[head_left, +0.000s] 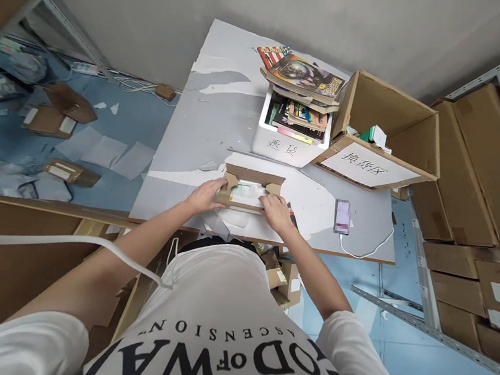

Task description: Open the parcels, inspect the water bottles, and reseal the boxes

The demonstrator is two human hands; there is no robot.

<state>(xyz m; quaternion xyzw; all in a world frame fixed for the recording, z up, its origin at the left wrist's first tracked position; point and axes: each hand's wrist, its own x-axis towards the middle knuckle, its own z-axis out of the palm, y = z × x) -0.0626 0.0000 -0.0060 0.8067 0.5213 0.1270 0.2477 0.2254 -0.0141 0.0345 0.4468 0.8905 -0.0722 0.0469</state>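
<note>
A small open cardboard box lies near the front edge of the table, its lid flap standing up at the back. Inside it sits a pale, flat item in clear plastic wrap; its kind is not clear. My left hand grips the left end of the box, thumb low and fingers at the side. At the right end, my right hand is closed over the front corner, its fingertips at the edge of the wrapped item. A dark and red object shows partly behind my right hand.
A white bin piled with books stands at the back of the table, beside a large open carton. A phone lies right, on a white cable. Boxes and papers litter the floor; shelves of cartons flank the right.
</note>
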